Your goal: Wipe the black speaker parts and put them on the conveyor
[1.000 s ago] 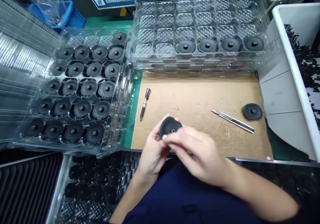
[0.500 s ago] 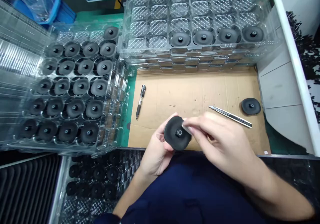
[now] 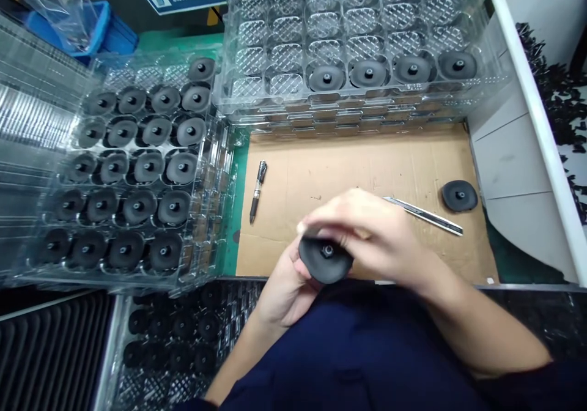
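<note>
A black rounded disc (image 3: 326, 264) with a small raised post at its centre is held in front of my body, above the cardboard's front edge. My left hand (image 3: 287, 285) grips it from the left and below. Over the disc's far rim bends my right hand (image 3: 371, 233), its fingers touching the rim; they are partly blurred, and whether they hold anything small I cannot make out. A similar black disc (image 3: 459, 196) lies at the right of the cardboard (image 3: 302, 154). Between it and my right hand is a slim cutter knife (image 3: 426, 215).
A pen (image 3: 257, 192) lies at the cardboard's left. Clear trays with black discs stand at the left (image 3: 208, 206) and back (image 3: 330, 99). At the right is a white bin (image 3: 532, 87) of small black parts; a blue bin (image 3: 117, 32) is back left.
My right hand has moved left and up over the disc, its fingers now across the far rim. The disc is tilted more and slightly lower. The view has shifted a little.
</note>
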A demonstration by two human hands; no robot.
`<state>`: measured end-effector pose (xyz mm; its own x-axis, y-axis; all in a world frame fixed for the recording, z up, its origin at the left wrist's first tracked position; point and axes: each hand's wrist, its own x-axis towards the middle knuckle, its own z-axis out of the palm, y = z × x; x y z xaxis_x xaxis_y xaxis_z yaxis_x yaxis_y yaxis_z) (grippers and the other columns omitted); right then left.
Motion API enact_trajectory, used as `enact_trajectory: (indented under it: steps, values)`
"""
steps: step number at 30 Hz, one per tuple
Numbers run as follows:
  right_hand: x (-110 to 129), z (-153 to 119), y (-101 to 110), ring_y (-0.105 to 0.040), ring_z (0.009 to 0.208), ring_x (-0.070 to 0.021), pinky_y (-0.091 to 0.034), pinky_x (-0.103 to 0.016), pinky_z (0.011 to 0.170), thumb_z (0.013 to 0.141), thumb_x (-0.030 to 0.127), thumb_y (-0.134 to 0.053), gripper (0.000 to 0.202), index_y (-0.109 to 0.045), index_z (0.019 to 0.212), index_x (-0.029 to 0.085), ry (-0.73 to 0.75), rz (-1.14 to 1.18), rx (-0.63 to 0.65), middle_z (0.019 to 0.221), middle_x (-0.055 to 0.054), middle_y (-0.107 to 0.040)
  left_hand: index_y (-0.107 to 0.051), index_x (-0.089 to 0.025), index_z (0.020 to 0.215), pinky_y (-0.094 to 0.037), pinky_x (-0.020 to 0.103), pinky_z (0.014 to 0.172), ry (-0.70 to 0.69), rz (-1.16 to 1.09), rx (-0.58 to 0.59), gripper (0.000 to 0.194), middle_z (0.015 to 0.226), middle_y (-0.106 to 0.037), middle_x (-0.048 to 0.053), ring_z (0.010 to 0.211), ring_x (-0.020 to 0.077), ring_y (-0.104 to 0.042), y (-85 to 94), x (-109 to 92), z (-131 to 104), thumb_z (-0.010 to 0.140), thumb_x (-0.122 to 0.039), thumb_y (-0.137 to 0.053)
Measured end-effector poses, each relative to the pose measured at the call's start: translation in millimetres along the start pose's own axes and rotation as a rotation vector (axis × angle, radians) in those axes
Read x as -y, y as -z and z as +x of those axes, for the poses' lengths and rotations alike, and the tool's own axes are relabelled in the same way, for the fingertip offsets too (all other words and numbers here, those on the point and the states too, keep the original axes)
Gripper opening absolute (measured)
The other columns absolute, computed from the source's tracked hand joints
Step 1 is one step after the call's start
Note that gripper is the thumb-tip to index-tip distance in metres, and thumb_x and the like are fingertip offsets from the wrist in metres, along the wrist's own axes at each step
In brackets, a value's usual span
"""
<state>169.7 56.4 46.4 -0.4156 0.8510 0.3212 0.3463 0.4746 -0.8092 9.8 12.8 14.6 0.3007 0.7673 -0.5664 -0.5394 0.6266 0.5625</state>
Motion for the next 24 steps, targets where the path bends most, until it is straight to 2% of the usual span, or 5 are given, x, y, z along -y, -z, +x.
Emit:
enact_trajectory:
  steps: [3,5,12,19,24]
  values:
    - [-30.9,-15.9,1.0,-0.058,0.071,-0.0120,-0.045,-0.025,0.065,0.090,0.027,-0.049,0.020,-0.065,0.100,0.022,-0.350,-0.092,-0.099,0.087,-0.001,-0.067,-0.052,-0.034,0.123,-0.057,0.036,0.078,0.053,-0.103,0.131,0.073,0.114,-0.064,0.006,0.097,0.0287,-0.066,0.6,-2.6,0.1,0.056,-0.041,-0.080]
    - [-48.9,-36.1,-6.7,-0.056,0.064,-0.0124,-0.044,-0.025,0.060,0.089,0.029,-0.049,0.021,-0.064,0.101,0.021,-0.472,-0.165,-0.072,0.083,-0.002,-0.066,-0.053,-0.037,0.120,-0.056,0.034,0.080,0.044,-0.154,0.152,0.067,0.121,-0.061,0.005,0.101,0.0280,-0.064,3.3,-3.1,-0.4,0.058,-0.039,-0.079]
    - [-60.4,-96.0,-54.0,-0.062,0.085,-0.0177,-0.048,-0.032,0.078,0.091,0.025,-0.045,0.021,-0.063,0.101,0.021,-0.453,-0.109,0.036,0.094,-0.005,-0.067,-0.056,-0.033,0.117,-0.054,0.036,0.086,0.007,-0.194,0.130,0.062,0.128,-0.057,0.006,0.113,0.0298,-0.057,9.9,-3.9,1.0,0.060,-0.043,-0.076]
    - [-37.1,-56.5,-23.8,-0.054,0.062,-0.0114,-0.044,-0.024,0.056,0.089,0.028,-0.050,0.021,-0.061,0.105,0.021,-0.525,-0.062,-0.131,0.081,-0.001,-0.064,-0.050,-0.030,0.125,-0.051,0.034,0.092,0.004,-0.160,0.057,0.061,0.131,-0.054,0.006,0.112,0.0267,-0.057,9.0,-0.1,2.1,0.069,-0.045,-0.069]
    - [14.6,-17.9,-21.6,-0.057,0.082,-0.0126,-0.048,-0.026,0.075,0.090,0.020,-0.049,0.022,-0.061,0.108,0.022,-0.282,0.041,-0.263,0.098,-0.003,-0.064,-0.053,-0.025,0.124,-0.049,0.031,0.094,-0.080,-0.105,-0.006,0.058,0.123,-0.060,0.006,0.115,0.0246,-0.055,6.2,8.8,2.4,0.070,-0.038,-0.072]
